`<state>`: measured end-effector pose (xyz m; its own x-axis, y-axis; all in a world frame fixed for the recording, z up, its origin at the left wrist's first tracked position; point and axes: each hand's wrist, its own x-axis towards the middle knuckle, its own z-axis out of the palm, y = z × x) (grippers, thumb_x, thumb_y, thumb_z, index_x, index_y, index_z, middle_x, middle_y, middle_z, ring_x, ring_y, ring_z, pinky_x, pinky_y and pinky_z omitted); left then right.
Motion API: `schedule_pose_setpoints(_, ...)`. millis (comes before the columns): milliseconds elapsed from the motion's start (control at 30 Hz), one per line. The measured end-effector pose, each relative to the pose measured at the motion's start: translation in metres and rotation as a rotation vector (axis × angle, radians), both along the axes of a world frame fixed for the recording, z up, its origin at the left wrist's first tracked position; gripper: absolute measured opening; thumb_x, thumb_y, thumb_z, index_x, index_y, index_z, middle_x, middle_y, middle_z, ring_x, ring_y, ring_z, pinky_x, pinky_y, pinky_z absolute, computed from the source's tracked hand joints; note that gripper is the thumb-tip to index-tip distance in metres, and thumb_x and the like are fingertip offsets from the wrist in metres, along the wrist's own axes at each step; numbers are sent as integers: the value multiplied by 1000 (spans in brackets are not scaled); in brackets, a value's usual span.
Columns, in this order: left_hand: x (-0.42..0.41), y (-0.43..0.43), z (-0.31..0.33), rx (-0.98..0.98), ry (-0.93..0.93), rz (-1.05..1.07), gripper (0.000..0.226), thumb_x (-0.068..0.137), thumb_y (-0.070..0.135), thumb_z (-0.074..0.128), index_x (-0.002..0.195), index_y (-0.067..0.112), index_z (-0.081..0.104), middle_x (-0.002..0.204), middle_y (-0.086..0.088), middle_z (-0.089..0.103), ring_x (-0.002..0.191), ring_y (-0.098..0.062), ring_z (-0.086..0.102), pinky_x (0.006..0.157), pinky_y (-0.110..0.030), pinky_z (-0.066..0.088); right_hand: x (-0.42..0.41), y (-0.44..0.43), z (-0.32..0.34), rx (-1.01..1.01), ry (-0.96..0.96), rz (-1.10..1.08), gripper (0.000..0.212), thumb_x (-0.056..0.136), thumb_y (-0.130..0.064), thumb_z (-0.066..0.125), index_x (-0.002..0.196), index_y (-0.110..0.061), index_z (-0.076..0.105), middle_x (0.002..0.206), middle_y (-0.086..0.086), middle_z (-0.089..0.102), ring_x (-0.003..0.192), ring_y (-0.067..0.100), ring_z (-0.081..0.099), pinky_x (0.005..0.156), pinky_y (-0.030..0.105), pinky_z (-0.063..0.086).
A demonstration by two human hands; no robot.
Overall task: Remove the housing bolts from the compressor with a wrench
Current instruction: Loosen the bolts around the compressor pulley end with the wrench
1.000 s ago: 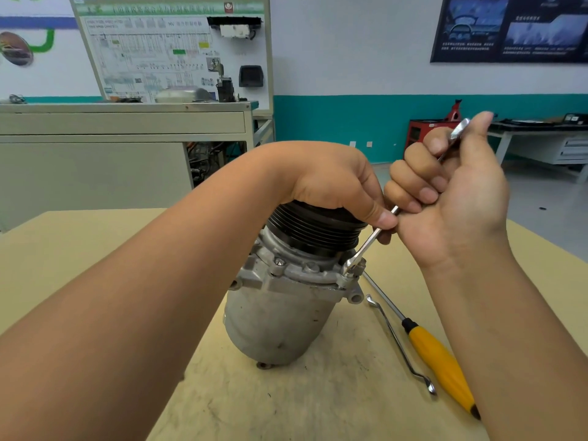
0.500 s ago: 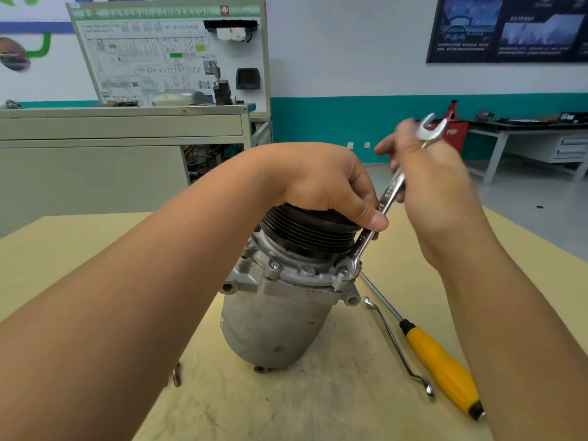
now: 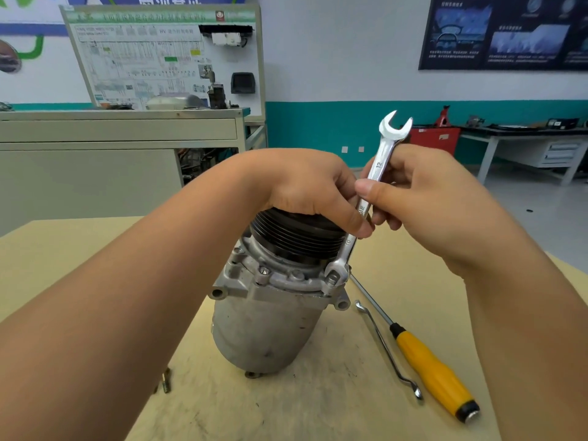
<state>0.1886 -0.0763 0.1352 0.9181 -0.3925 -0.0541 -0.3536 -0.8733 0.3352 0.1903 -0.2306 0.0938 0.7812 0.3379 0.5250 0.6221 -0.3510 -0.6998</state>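
One tan table (image 3: 95, 265), scuffed, in a workshop. A grey cabinet (image 3: 95, 160) and a wiring board (image 3: 159, 58) stand behind the fingers. A dark poster (image 3: 509, 33) hangs on the white-and-teal wall, and a bench (image 3: 525, 135) stands far right.

Cabinet: one open bay, contents too dim to tell.

On the table:
- compressor (image 3: 264, 329), upright, pulley (image 3: 296, 240) on top, directly beneath the fingers
- screwdriver (image 3: 436, 374), yellow handle, beside a bent rod (image 3: 385, 348), both below the right fingers
- one small fastener (image 3: 166, 381), loose, low and left of the left fingers

Left hand (image 3: 305, 186): fingers curled over the pulley, gripping it; thumb tip touching the wrench (image 3: 378, 167) shank.

Right hand (image 3: 429, 192): thumb and fingers pinching the shank at mid-length.

Wrench: steeply tilted. Its ring end sits on a housing bolt (image 3: 332, 278) just below the left thumb, and its open end stands above the right fingertips.
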Motion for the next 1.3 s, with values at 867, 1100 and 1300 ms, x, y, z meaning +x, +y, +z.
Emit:
schedule_pose_setpoints(867,-3,0,0,-93,36,-90,21,73,38,75,57,48,66,64,23,64,64,10,57,70,-21,36,-9,5,3,45,-32,150,10,93,-20,51,84,-23,52,63,-7,64,45,3,54,45,13,43)
schedule_pose_setpoints(1100,-2,1,0,-129,47,-79,14,71,35,78,60,39,69,72,16,69,78,-1,63,87,-28,44,-10,5,5,69,6,158,13,95,-13,48,85,-19,52,60,-5,62,45,4,53,45,18,44)
schedule_pose_setpoints(1300,-3,0,0,-91,47,-64,16,63,43,78,72,31,72,81,12,71,89,-6,64,98,-34,42,-8,0,6,85,76,222,13,96,-7,46,88,-14,52,59,-5,63,47,6,53,46,18,46)
